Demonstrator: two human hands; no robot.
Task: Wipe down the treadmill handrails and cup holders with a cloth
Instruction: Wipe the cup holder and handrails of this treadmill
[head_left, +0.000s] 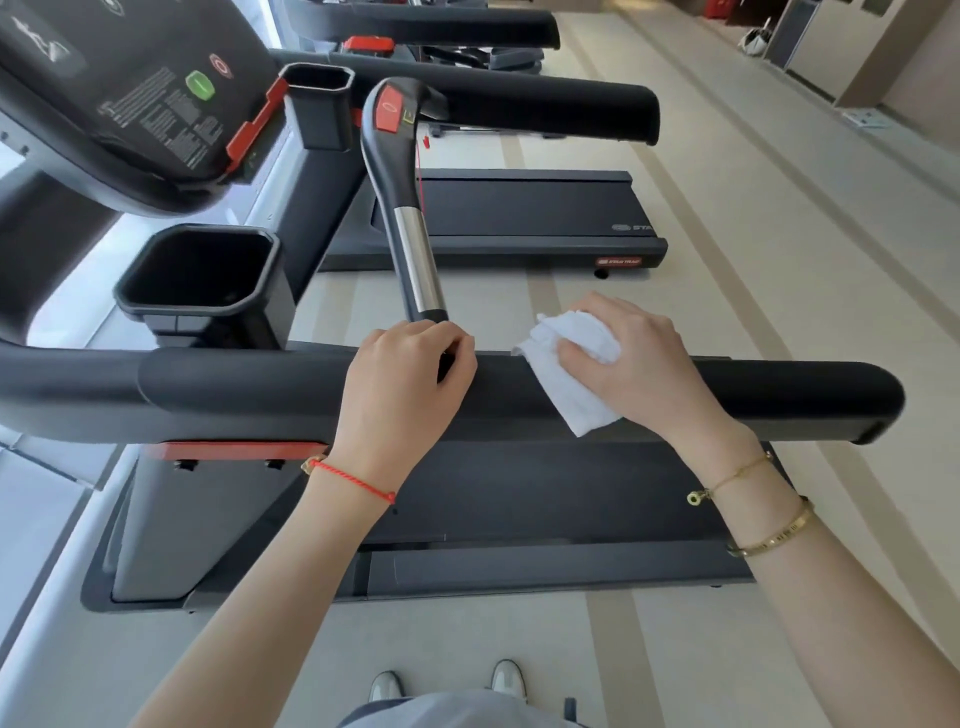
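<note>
Gym floor, cloth under right hand on handrail

Floor under me: pale beige, with darker tan stripes running away from me. A second treadmill stands beyond mine, black deck, red badge at its end; part of a third shows above it. Far top right: a beige wall with a grey panel against it. Bright daylight washes in along the left edge.
</note>
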